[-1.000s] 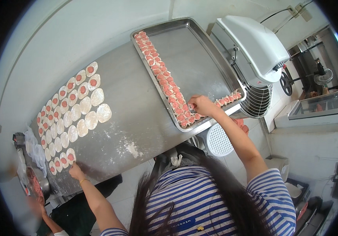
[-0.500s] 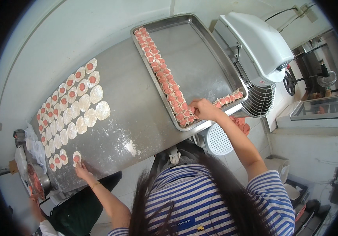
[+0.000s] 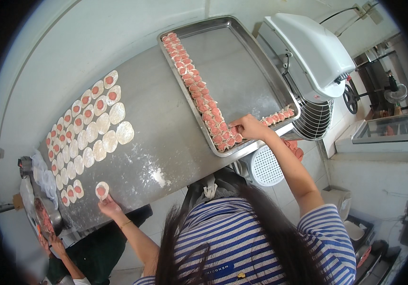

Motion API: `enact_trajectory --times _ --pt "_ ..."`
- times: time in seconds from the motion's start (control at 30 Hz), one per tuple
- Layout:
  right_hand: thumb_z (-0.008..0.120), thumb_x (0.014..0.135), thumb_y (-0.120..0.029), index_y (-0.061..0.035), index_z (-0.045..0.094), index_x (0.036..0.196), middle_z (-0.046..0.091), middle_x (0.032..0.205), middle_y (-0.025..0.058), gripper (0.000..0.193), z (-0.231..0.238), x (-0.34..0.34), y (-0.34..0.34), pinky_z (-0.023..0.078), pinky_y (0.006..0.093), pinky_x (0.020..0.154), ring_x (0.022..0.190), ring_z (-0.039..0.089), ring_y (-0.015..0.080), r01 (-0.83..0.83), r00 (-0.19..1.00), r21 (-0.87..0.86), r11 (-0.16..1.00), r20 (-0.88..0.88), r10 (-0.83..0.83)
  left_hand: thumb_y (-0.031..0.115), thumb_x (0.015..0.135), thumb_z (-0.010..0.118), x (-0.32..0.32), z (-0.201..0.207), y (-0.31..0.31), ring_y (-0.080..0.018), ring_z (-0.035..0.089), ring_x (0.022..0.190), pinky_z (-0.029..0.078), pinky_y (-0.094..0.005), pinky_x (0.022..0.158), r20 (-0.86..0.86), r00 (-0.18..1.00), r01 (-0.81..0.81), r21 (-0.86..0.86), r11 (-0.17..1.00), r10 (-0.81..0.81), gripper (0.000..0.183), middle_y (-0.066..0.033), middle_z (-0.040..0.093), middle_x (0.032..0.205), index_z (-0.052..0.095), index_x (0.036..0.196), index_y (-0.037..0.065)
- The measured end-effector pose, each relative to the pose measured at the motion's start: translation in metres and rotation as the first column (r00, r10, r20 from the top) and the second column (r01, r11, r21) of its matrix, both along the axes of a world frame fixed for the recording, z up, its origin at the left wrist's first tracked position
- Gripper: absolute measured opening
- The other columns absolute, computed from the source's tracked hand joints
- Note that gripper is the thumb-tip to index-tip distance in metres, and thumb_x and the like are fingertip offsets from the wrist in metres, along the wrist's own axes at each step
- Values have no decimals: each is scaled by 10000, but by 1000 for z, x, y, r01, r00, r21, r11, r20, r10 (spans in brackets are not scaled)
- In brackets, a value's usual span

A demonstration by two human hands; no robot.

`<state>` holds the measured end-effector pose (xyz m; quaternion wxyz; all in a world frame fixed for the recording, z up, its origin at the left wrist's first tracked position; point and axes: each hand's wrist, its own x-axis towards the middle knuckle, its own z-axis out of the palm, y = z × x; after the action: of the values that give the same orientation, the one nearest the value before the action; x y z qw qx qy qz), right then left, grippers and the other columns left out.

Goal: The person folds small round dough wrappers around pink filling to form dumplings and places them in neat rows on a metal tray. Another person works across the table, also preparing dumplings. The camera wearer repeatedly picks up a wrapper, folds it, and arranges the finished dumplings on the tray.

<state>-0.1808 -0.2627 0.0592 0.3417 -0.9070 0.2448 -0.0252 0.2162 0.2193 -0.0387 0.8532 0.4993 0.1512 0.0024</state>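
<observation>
My right hand (image 3: pixel 249 127) reaches over the near corner of a steel tray (image 3: pixel 242 71), fingers bent down onto a folded dumpling among those in the tray. A long row of pink-filled dumplings (image 3: pixel 195 85) runs along the tray's left side, and a short row (image 3: pixel 277 116) lies by its near rim. My left hand (image 3: pixel 110 206) is at the table's near edge, holding a round dough wrapper with a dab of pink filling (image 3: pixel 102 190). Several more wrappers (image 3: pixel 90 123), some filled and some plain, lie in rows on the floured steel table (image 3: pixel 161 123).
A white machine with a wire guard (image 3: pixel 308 52) stands right of the tray. Below the table edge is a white perforated basket (image 3: pixel 266 166). At lower left another person's hand (image 3: pixel 52 242) works by a bowl of pink filling (image 3: pixel 45 218). Crumpled plastic (image 3: pixel 42 175) lies nearby.
My left hand has picked one filled wrapper off the end of the rows and drawn it toward the table's near edge. My right hand has stayed at the tray's near corner.
</observation>
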Motion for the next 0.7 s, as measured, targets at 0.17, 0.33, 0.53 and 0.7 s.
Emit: enact_trajectory --times 0.17,0.33,0.53,0.7 --pt "522 618 21 -54 694 955 613 745 222 386 -7 -3 -1 494 398 625 662 615 361 -61 996 -70 996 -63 56 148 872 429 -10 2 -20 -347 469 1192 413 -428 1032 -34 994 97 -109 989 -101 439 -243 479 1244 411 1177 -167" --pt "561 633 -10 -55 689 977 623 748 232 369 8 3 7 501 426 703 738 623 379 -47 991 -86 995 -127 36 92 851 450 -58 25 -75 -356 426 1241 366 -438 1072 -14 917 373 -322 870 -398 502 -263 433 1307 335 1268 -165" --pt "571 706 -22 -21 610 1124 628 987 233 420 35 33 44 502 417 764 845 629 370 174 971 -73 982 179 -159 131 888 461 -121 52 -142 -298 486 1194 421 -400 1017 -147 763 526 -427 736 -630 416 -196 485 1285 410 1243 -80" --pt "590 842 -74 -12 593 1129 641 1048 67 294 0 95 117 497 274 757 876 613 141 156 890 719 678 195 -412 168 926 426 -168 82 -194 -230 550 1101 475 -357 934 -94 617 652 -494 575 -781 312 -139 533 1225 467 1193 12"
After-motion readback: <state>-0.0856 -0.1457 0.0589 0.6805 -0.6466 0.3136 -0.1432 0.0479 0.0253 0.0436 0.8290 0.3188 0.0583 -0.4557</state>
